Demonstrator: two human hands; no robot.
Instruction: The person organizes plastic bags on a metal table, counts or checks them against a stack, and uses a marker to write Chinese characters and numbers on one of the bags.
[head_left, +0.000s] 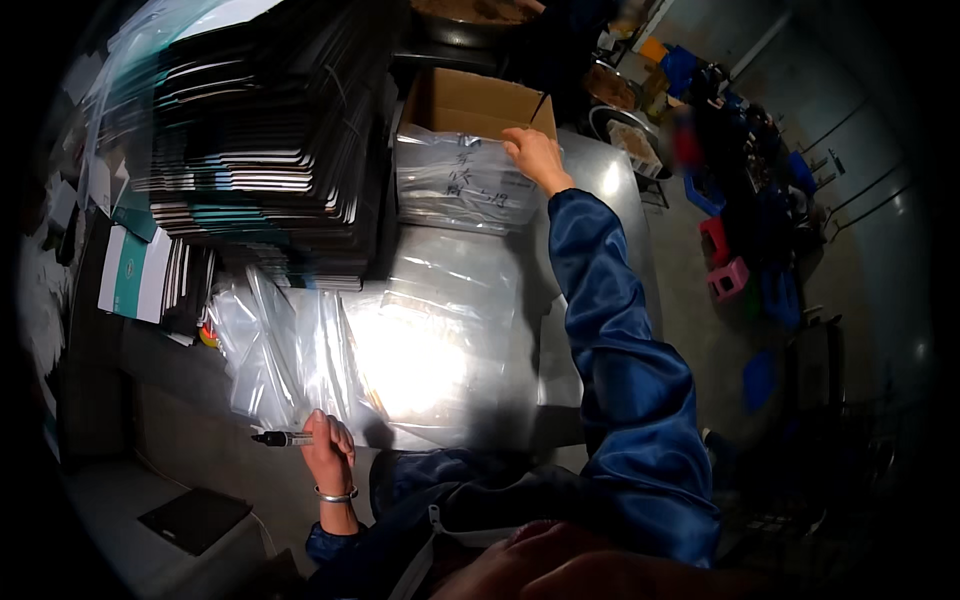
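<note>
My left hand (328, 450) grips a black marker pen (283, 439) at the near edge of the metal table (525, 352), its dark tip pointing left. A metal bangle circles that wrist. Reaching far forward, my right hand (538, 159) rests at the front right rim of an open cardboard box (480, 101). Its fingers bend over the rim, and what lies beneath them is hidden. Clear plastic bearing handwriting (465, 180) covers the box's front. Flat clear plastic bags (457, 292) lie before me under strong glare, beside more folded clear bags (262, 360).
A tall stack of dark folded cartons (262, 172) stands left of the box. White and teal cartons (135, 274) lie farther left. Metal basins (630, 139) stand beyond the table's right side, with plastic stools (727, 279) on the floor. Another person's hand (531, 6) shows at the top.
</note>
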